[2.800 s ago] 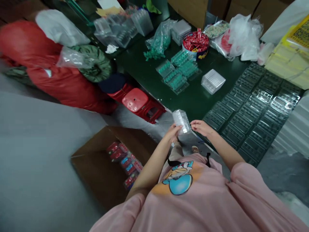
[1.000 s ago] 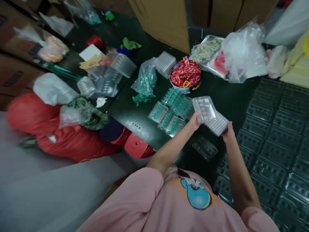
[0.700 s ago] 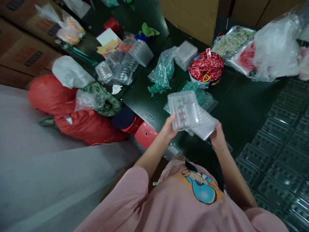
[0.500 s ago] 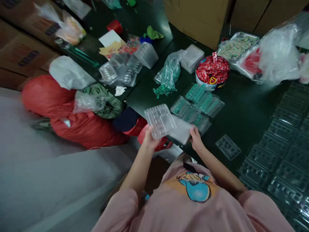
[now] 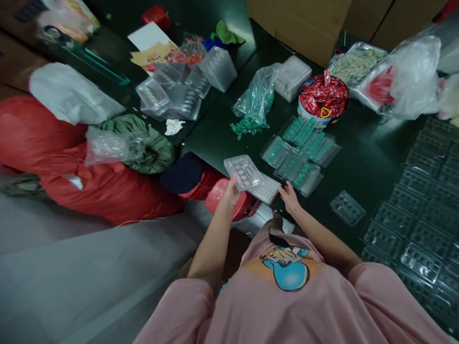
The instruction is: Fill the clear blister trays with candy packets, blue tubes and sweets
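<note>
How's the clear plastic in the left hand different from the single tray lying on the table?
The held plastic is up in the left hand; the lone tray lies on the table. The held plastic looks pale; the lone tray looks dark. Both are clear, with moulded shapes.

Hands [image 5: 233, 193] near each other, left gripping, forearms [image 5: 211, 239] stretched forward

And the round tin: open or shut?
Open: no lid covers the round tin, and red packets show at its top.
</note>
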A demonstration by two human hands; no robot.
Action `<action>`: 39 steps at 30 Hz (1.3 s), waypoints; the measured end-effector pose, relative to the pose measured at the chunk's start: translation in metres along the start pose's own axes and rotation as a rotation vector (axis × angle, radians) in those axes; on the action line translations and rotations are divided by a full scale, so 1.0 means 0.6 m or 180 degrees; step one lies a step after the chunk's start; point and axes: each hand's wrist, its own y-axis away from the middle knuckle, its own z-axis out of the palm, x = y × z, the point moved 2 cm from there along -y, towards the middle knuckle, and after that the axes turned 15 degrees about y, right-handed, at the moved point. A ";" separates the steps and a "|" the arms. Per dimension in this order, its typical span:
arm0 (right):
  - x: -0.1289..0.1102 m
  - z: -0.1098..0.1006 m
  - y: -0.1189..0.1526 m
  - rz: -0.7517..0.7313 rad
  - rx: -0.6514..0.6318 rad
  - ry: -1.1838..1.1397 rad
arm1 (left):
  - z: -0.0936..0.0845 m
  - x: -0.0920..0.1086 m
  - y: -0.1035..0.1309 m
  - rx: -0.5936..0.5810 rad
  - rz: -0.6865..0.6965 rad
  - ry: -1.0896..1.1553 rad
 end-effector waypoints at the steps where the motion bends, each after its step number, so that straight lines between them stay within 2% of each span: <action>1: -0.005 -0.014 0.008 -0.0086 0.0174 0.0114 | 0.002 0.008 0.004 0.0015 0.0158 -0.0056; 4: -0.043 -0.063 0.040 -0.0579 0.0628 0.0415 | 0.021 0.022 0.024 -0.0034 0.0663 -0.0119; 7: -0.104 -0.107 0.075 -0.1281 0.0711 0.0645 | 0.074 0.005 0.054 -0.0150 0.0980 -0.0152; 9: -0.143 -0.131 0.093 -0.1588 0.0536 0.0651 | 0.127 -0.028 0.081 -0.0266 0.0949 -0.0287; 11: -0.170 -0.156 0.106 -0.1756 0.0278 0.0650 | 0.187 -0.077 0.112 -0.0567 0.0618 -0.0549; 13: -0.179 -0.188 0.114 -0.1750 0.0117 0.0706 | 0.242 -0.133 0.141 -0.0952 0.0283 -0.0786; 15: -0.169 -0.226 0.119 -0.1579 0.0066 0.0737 | 0.282 -0.187 0.165 -0.1194 0.0025 -0.0947; 17: -0.145 -0.268 0.123 -0.1328 0.0024 0.0626 | 0.306 -0.233 0.182 -0.1304 -0.0123 -0.1110; 20: -0.101 -0.319 0.129 -0.0975 -0.0146 0.0244 | 0.324 -0.285 0.199 -0.1437 -0.0239 -0.1419; 23: -0.067 -0.350 0.137 -0.0667 -0.0177 -0.0171 | 0.335 -0.320 0.212 -0.1564 -0.0338 -0.1677; 29: -0.038 -0.384 0.137 -0.0216 -0.0125 -0.1110 | 0.371 -0.358 0.227 -0.1740 -0.0509 -0.2142; 34: -0.026 -0.417 0.122 0.0013 -0.0178 -0.1531 | 0.406 -0.373 0.215 -0.1835 -0.0919 -0.2013; 36: -0.025 -0.446 0.111 0.0062 -0.0240 -0.1651 | 0.418 -0.376 0.197 -0.1730 -0.1061 -0.1860; 39: -0.024 -0.517 0.086 0.0063 -0.0207 -0.1652 | 0.429 -0.375 0.160 -0.1401 -0.1072 -0.1528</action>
